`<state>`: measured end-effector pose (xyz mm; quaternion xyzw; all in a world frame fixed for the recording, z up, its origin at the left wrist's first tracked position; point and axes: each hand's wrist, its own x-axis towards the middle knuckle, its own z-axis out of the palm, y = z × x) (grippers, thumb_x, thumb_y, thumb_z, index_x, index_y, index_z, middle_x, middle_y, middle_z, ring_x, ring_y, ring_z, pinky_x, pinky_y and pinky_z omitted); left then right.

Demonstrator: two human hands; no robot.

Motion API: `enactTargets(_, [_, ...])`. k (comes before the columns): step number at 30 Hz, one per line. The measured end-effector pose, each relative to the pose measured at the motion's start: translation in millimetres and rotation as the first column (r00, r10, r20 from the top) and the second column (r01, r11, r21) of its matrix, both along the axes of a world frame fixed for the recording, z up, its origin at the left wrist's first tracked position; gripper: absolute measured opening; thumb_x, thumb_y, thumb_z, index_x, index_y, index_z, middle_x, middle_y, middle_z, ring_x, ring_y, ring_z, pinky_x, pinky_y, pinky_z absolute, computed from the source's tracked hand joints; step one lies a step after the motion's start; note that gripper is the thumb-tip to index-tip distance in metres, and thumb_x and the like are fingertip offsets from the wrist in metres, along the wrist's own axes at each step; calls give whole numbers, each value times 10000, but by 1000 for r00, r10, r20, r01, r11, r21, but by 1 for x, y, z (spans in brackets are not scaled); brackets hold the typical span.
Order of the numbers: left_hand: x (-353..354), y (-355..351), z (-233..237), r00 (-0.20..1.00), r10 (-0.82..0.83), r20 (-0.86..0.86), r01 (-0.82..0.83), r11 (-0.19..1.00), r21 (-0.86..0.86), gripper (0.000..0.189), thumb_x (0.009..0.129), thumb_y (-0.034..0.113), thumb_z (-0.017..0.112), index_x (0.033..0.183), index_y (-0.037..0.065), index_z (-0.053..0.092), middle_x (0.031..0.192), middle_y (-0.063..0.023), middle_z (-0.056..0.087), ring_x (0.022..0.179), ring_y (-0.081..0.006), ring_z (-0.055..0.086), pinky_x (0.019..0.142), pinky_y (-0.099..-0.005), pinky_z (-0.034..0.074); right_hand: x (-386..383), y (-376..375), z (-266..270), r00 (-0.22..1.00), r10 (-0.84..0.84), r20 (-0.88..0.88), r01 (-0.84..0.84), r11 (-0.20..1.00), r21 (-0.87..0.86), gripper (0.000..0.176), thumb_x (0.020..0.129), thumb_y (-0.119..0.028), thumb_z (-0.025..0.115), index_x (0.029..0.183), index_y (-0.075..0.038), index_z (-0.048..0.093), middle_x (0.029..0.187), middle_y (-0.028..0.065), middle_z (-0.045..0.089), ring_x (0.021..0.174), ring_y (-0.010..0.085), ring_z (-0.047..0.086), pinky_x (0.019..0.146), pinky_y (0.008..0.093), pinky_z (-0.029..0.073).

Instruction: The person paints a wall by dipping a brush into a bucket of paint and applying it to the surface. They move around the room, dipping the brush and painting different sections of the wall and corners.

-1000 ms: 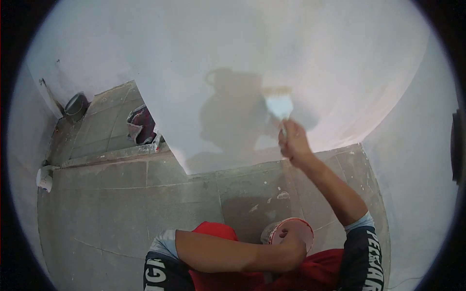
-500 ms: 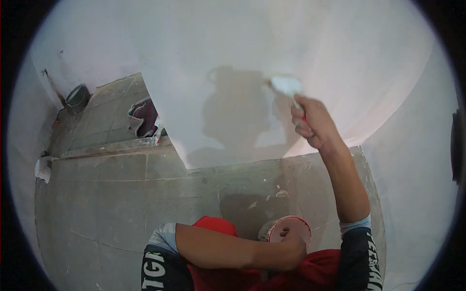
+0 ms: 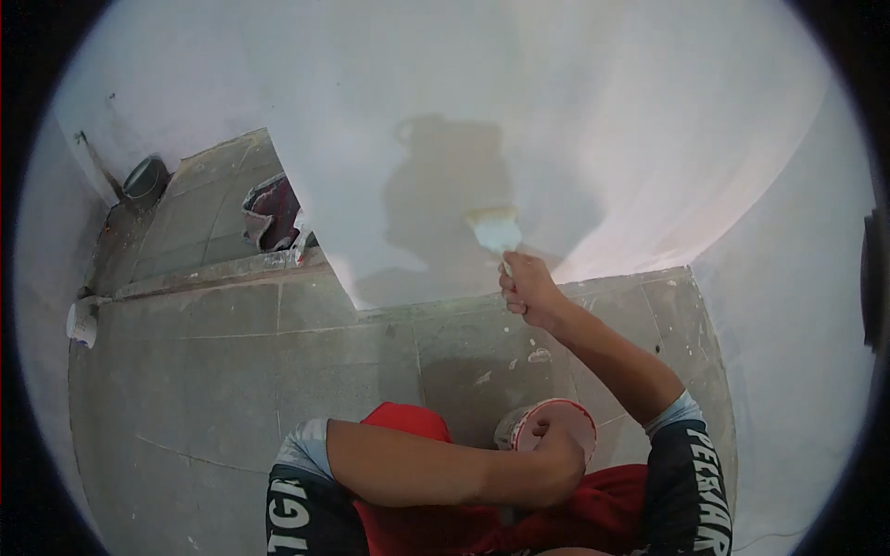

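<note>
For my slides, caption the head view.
Right hand presses a paintbrush low on the white wall; left hand holds a red-rimmed tub.

Right hand: fingers curled tight into a fist, held out ahead of the body, thumb side up
Right forearm: bare, stretched forward and slanting left from the elbow
Left hand: closed, low, close before the torso
Left forearm: bare, folded level across the body towards the right side

brush on wall | bucket below, near body | pipe far left
</note>
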<state>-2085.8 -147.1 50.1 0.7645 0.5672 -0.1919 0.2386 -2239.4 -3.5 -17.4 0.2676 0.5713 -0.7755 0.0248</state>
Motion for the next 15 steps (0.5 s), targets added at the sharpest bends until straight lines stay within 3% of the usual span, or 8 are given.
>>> enactTargets(1, [3,1,-1,1000,2,1,-2,1000,4,370,771,277,683,1095,104,730,1117,-145,695,1034,-367,649,840,-585,458,0,2,-4,994,37,103,-28,996,-86,183,981,-267,458,880,-115,471,606,-19,410,418,75,302,353,232,220])
enactTargets(5, [4,1,6,1000,-8,23,9,999,-31,367,766,261,688,1095,102,729,1118,-150,693,1033,-369,648,854,-593,454,-10,4,6,985,5,175,24,987,-162,151,999,-242,415,955,-101,447,629,-25,409,424,64,300,333,221,208])
enactTargets(7, [3,-1,8,999,-17,42,19,999,-48,361,771,249,684,1095,96,728,1121,-151,691,1037,-370,645,862,-594,450,-19,3,54,998,-50,32,53,994,-98,119,1002,-198,390,974,-87,423,634,-24,412,420,60,302,317,203,208])
enactTargets(8, [4,-2,5,999,-5,54,6,1000,-25,347,781,236,674,1092,92,727,1116,-151,692,1031,-371,646,861,-596,449,-19,2,76,998,-54,-32,48,987,-154,136,1004,-198,394,943,-81,426,636,-24,413,410,53,296,307,191,213])
enactTargets(11, [4,-3,-3,998,3,66,-4,1000,16,320,802,219,652,1082,85,727,1102,-150,694,1024,-369,646,853,-600,447,-1,-21,140,967,-39,-252,55,997,55,239,1011,-223,426,812,-94,453,601,-38,375,392,39,262,315,207,180])
enactTargets(13, [4,0,-6,998,-1,67,-1,1000,30,308,812,215,640,1076,83,728,1094,-149,695,1022,-366,646,845,-602,446,4,-35,168,916,-42,-399,127,974,189,269,1015,-255,446,807,-87,473,589,-46,358,390,36,252,327,213,163])
enactTargets(15, [3,3,-8,998,-11,63,11,1000,9,306,810,219,642,1070,86,730,1097,-151,694,1029,-369,643,830,-603,450,7,-45,191,865,-40,-499,162,966,203,263,1016,-264,449,829,-82,487,593,-46,365,390,38,253,332,213,163])
